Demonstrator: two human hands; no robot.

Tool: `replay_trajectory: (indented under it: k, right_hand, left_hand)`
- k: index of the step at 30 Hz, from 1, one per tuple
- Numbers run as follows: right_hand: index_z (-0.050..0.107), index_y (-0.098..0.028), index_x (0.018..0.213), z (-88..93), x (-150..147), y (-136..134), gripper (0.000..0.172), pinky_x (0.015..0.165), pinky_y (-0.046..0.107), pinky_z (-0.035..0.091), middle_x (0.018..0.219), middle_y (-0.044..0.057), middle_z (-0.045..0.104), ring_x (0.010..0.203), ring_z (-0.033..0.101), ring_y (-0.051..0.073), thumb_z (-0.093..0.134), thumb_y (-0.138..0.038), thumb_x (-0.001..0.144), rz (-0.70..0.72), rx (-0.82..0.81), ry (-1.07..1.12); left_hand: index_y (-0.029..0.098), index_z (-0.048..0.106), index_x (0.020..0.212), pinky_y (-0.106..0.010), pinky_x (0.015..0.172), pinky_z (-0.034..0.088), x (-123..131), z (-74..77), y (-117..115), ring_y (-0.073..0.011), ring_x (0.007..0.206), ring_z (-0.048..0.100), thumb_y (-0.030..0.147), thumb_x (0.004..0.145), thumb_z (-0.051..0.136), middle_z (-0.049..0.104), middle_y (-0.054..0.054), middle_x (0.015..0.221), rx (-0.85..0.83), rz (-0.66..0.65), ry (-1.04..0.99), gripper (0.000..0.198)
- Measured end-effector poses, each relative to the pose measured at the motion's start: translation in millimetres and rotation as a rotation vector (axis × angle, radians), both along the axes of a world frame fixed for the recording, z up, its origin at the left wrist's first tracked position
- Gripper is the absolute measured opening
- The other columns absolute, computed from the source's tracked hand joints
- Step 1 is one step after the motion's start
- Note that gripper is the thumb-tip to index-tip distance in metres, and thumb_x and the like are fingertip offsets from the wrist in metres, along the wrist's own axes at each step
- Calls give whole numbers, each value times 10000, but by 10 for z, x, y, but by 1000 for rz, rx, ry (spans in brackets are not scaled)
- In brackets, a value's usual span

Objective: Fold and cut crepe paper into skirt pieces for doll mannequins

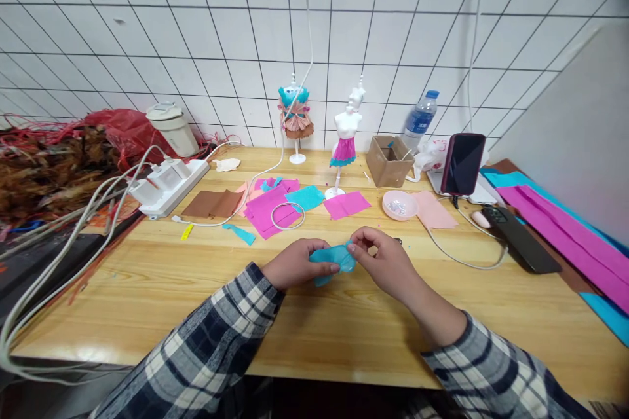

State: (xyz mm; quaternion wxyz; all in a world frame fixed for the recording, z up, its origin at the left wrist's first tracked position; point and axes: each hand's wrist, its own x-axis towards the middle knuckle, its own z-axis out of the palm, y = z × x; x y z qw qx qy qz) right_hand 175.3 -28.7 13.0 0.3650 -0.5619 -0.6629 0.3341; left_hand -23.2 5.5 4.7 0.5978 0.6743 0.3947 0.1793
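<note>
Both hands meet over the front middle of the wooden table [196, 294]. A crumpled piece of blue paper [334, 256] is pinched between the thumb and fingers of my left hand [299, 263]. The thumb and forefinger of my right hand [386, 258] grip its right edge. Behind them lie magenta sheets [268, 213], a blue sheet [305, 197] and a white ring [287, 216]. Further back stands a small white mannequin [348, 124] with a magenta and blue skirt. Another mannequin [295, 111] wears a blue, peach and brown outfit.
A pink dish [400, 205], a cardboard box [390, 160], a water bottle [421, 119] and phones [463, 167] are at the right. At the left are a power strip [171, 186], white cables and a lidded white cup [171, 129]. Long coloured sheets [565, 236] lie far right.
</note>
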Motion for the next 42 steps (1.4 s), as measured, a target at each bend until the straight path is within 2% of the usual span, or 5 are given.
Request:
replay_trajectory:
  k: [8, 23, 29, 34, 42]
  right_hand:
    - [453, -247, 846, -146, -107, -77, 136, 488, 236, 325, 635, -48, 508, 563, 488, 141, 435, -367, 907, -120, 31, -33]
    - [493, -236, 897, -298, 74, -66, 190, 483, 229, 357, 554, -71, 458, 497, 470, 120, 464, -424, 907, -82, 7, 101]
    - [553, -221, 1015, -324, 297, -162, 214, 567, 262, 412, 679, -13, 604, 583, 532, 141, 459, -389, 921, -66, 70, -50]
    - [648, -211, 939, -274, 318, -212, 154, 782, 344, 433, 873, 59, 639, 844, 554, 199, 538, -306, 891, 288, 426, -416]
    - [652, -229, 1062, -400, 353, -179, 200, 841, 367, 437, 963, 54, 646, 923, 538, 205, 536, -255, 901, 426, 349, -593]
  left_hand:
    - [147, 585, 755, -219, 559, 365, 57, 14, -51, -115, 599, 451, 467, 706, 678, 498, 45, 630, 115, 69, 86, 337]
    - [152, 612, 806, -218, 560, 377, -12, 2, 15, -117, 614, 482, 496, 674, 694, 558, 30, 692, 13, 135, 22, 377]
    - [165, 612, 728, -229, 571, 377, -60, -70, 63, -129, 613, 500, 486, 713, 659, 560, 34, 642, 175, 30, 207, 324]
    - [192, 663, 819, -253, 644, 408, -7, -135, 37, -178, 741, 590, 410, 737, 652, 669, 3, 766, 449, -33, 413, 233]
    - [243, 662, 956, -286, 701, 436, -61, -149, 52, -201, 826, 632, 400, 757, 661, 696, -4, 869, 598, 4, 545, 254]
